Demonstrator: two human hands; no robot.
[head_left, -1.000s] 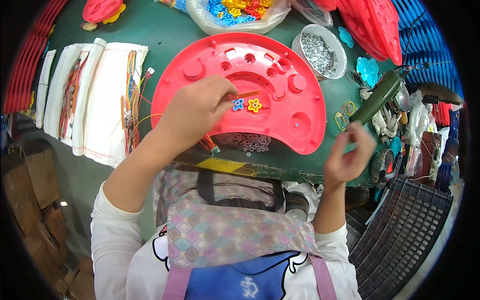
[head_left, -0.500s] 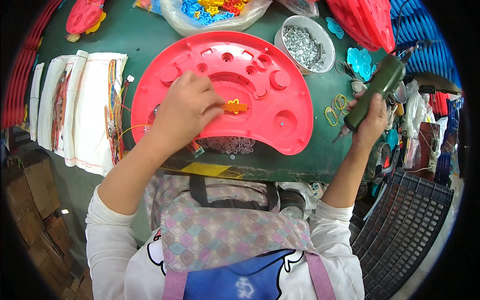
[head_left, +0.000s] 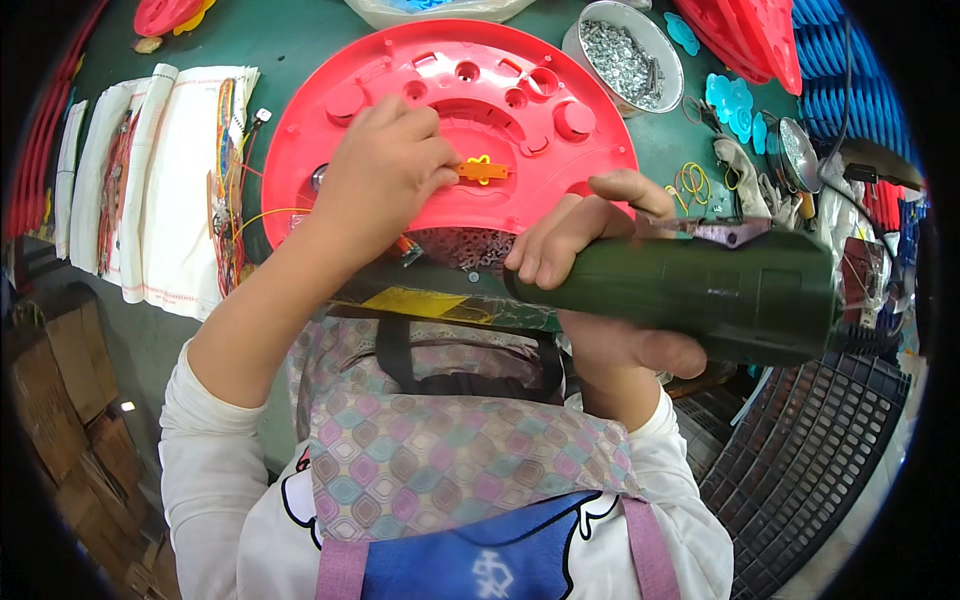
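The left hand (head_left: 385,170) pinches a small orange-yellow flower-shaped piece (head_left: 484,170) against the red half-round plastic shell (head_left: 330,130) on the green desk (head_left: 300,50). The piece lies just beyond the left fingertips. The right hand (head_left: 590,260) is wrapped around a dark green electric screwdriver (head_left: 700,290), held nearer the body. Its long axis runs crosswise, its front end toward the left hand. A bowl of screws (head_left: 625,45) sits beyond the right hand.
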